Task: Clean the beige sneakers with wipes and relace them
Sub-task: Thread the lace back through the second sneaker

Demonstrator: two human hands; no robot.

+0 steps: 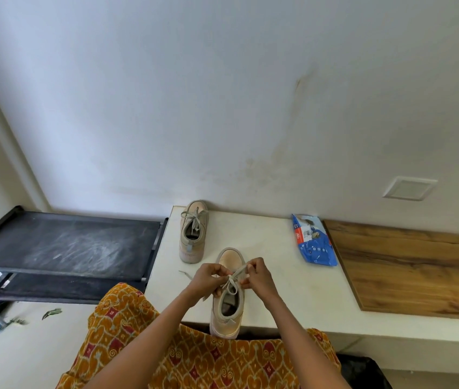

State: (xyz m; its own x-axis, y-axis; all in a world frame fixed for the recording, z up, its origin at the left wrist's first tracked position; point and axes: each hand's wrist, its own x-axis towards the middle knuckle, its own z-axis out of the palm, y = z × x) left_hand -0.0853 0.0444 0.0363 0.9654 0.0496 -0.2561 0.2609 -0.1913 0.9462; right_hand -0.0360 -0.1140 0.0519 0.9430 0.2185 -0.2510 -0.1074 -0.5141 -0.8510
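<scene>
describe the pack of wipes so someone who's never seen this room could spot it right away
Start at the white table against the wall. Along its right edge, where the wooden board begins, lies the pack of wipes. It is the only blue, crinkly plastic thing there; the two sneakers nearby are beige.

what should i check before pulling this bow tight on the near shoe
1. Both lace ends held: ok, left hand and right hand each pinch the lace.
2. Near shoe steady: not ok, its heel overhangs the table edge.
3. Loops formed: cannot tell, fingers hide them.
4. Loose lace end clear: ok, it lies left on the table.
5. Far shoe laced: ok, a bow shows.
6. Wipes pack out of the way: ok.
</scene>
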